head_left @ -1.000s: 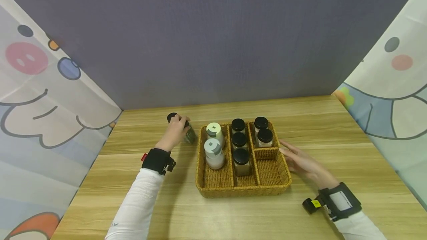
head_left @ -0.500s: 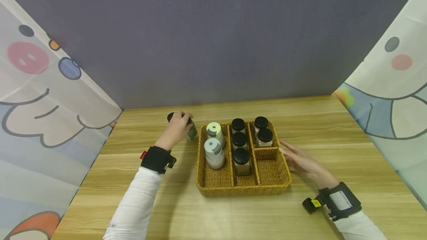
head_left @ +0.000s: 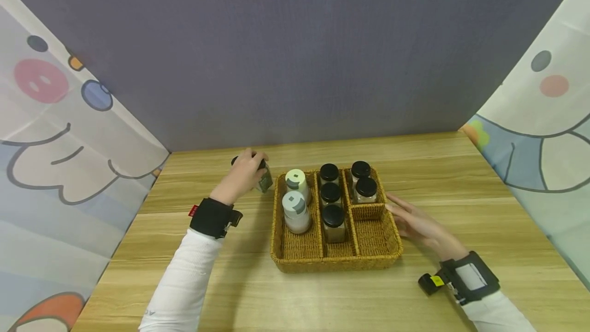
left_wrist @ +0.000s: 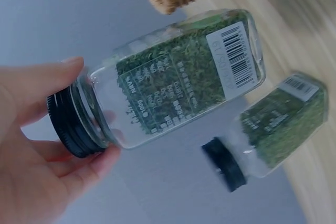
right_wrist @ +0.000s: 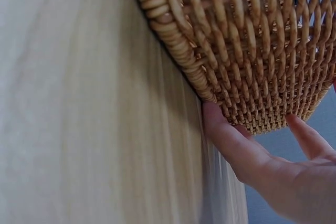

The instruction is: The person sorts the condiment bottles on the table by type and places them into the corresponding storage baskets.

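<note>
In the left wrist view, my left hand [left_wrist: 31,182] grips a clear spice jar of dried green herbs [left_wrist: 184,72] by its black lid, thumb on one side and fingers on the other. A second herb jar [left_wrist: 281,127] stands on the table close by; in the head view only part of its black lid [head_left: 234,161] shows behind my hand. My right hand [head_left: 426,229] touches the right side of a woven basket [head_left: 336,267] with extended fingers, seen against the wicker wall in the right wrist view.
Two white-capped bottles [head_left: 295,208] stand in the basket's left compartment. Three black-lidded jars [head_left: 335,232] line the middle one, and two more jars [head_left: 366,193] fill the back right one. A grey panel [head_left: 313,65] rises behind the wooden table [head_left: 318,301].
My left hand, with the herb jar, has moved slightly right and toward the back of the table. The right hand and the basket have stayed in place.
</note>
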Tool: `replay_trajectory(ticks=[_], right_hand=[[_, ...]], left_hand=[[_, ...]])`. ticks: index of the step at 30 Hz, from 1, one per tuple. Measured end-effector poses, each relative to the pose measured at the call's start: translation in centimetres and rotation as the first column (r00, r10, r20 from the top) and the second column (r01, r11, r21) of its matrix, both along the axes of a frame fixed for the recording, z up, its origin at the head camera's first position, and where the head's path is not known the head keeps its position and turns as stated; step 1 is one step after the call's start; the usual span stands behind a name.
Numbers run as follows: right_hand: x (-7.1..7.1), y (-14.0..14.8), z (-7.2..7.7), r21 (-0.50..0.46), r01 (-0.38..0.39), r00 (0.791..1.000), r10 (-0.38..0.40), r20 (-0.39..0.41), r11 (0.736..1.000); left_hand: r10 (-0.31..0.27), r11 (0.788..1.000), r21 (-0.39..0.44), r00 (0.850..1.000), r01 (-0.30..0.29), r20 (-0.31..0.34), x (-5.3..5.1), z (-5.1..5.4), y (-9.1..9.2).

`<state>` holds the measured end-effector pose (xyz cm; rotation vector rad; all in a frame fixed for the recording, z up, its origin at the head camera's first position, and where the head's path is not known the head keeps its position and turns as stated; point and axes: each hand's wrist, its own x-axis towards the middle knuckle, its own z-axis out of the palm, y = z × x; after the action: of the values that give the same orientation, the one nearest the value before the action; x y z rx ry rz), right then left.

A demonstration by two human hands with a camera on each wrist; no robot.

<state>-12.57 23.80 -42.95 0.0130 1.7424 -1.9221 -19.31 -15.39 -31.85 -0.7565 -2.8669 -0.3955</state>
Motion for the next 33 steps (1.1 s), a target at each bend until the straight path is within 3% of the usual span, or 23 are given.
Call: replay_trajectory(ticks=[8, 14, 24, 33], right_hand=[[-0.1, 0.1, 0.1, -0.016, -0.011, 1.0, 0.011, 0.002, 1.0], [0.0, 0.1, 0.1, -0.007, -0.011, 1.0, 0.011, -0.003, 1.0], [-0.1, 0.1, 0.0, -0.006, -0.011, 1.0, 0.011, -0.008, 1.0], [-0.1, 0.1, -0.1, 0.002, -0.008, 1.0, 0.008, -0.006, 1.0]], left_hand=[[0.006, 0.999, -0.033, 1.0, -0.006, 0.01, 0.6, 1.4, 0.5], [-0.029, 0.999, -0.047, 0.998, 0.027, -0.05, 0.9, 2.2, 1.3], [-0.096, 0.994, -0.06, 0.983, 0.088, -0.155, 1.6, 3.7, 2.3], [-0.131, 0.989, -0.093, 0.982, 0.119, -0.139, 2.2, 5.0, 3.4]])
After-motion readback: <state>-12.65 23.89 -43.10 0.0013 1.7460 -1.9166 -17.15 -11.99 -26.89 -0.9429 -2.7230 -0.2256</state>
